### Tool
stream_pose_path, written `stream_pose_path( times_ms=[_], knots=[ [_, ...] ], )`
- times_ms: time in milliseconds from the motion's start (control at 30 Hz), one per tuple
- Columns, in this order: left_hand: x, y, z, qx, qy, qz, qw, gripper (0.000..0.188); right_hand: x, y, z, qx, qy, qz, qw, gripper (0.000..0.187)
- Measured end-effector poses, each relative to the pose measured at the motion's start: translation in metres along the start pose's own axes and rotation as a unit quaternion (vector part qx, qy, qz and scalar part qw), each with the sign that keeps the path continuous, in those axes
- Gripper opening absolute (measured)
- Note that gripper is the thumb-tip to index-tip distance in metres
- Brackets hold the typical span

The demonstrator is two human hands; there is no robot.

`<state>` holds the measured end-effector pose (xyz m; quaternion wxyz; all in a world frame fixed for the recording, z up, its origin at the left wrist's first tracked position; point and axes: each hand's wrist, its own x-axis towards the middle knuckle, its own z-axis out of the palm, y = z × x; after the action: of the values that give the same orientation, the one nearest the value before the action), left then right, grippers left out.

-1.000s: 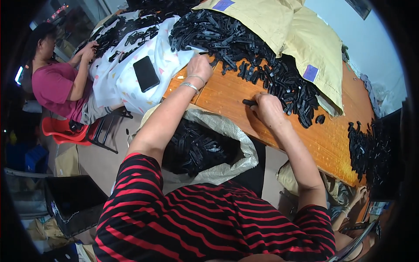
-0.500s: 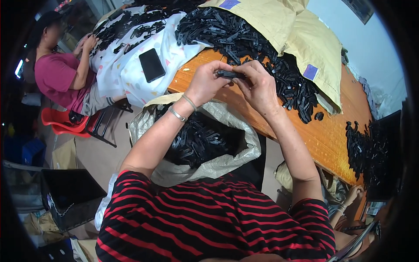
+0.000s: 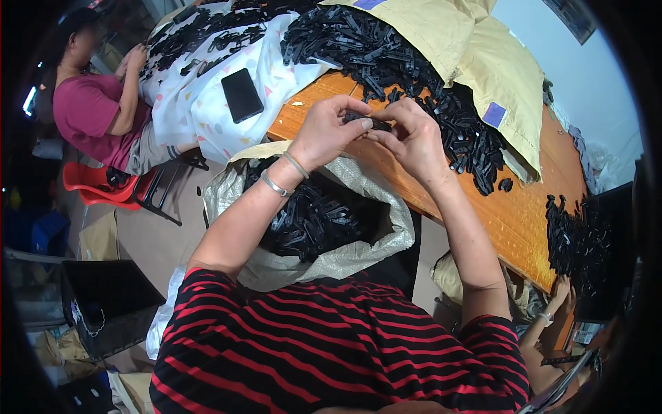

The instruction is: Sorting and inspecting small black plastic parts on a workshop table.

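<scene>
Between both hands, above the near edge of the wooden table (image 3: 314, 103), is a narrow black plastic part (image 3: 378, 125). My left hand (image 3: 325, 136) pinches one end, its thumb lying across the piece. The other end is between the thumb and fingers of my right hand (image 3: 416, 143); the fingers cover much of it, so its exact kind is unclear. Below my hands an open woven sack (image 3: 398, 238) holds many similar black parts (image 3: 310, 224). Beyond them a large heap of black parts (image 3: 369, 55) spreads over the table.
A tan paper sack (image 3: 507, 83) lies over the heap. On a patterned white cloth rests a black phone (image 3: 242, 96). A co-worker (image 3: 86, 107) sits at left by a red chair (image 3: 86, 185). Another person's hands (image 3: 562, 298) reach parts (image 3: 569, 238) at right. A black bin (image 3: 114, 297) stands lower left.
The black part has tilted in my fingers, and my left thumb now lies across it. At right, the other person's hands have moved up to the parts at the table edge.
</scene>
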<state>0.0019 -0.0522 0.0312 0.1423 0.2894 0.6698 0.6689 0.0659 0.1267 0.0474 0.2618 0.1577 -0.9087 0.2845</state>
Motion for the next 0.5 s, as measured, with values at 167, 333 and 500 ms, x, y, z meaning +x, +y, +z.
stream_pose_path(
  times_ms=[167, 333, 500],
  knots=[
    [-0.001, 0.001, 0.006, 0.003, -0.01, 0.018, 1.0, 0.029, 0.002, 0.005, -0.005, 0.225, -0.075, 0.258, 0.937, 0.025],
    [-0.005, 0.013, 0.012, 0.07, -0.007, 0.047, 0.996, 0.032, 0.003, 0.009, -0.002, 0.294, -0.087, 0.279, 0.91, 0.025],
    [-0.012, 0.012, 0.013, 0.126, 0.006, 0.094, 0.988, 0.034, -0.002, 0.002, 0.002, 0.258, -0.068, 0.277, 0.923, 0.023]
  ],
)
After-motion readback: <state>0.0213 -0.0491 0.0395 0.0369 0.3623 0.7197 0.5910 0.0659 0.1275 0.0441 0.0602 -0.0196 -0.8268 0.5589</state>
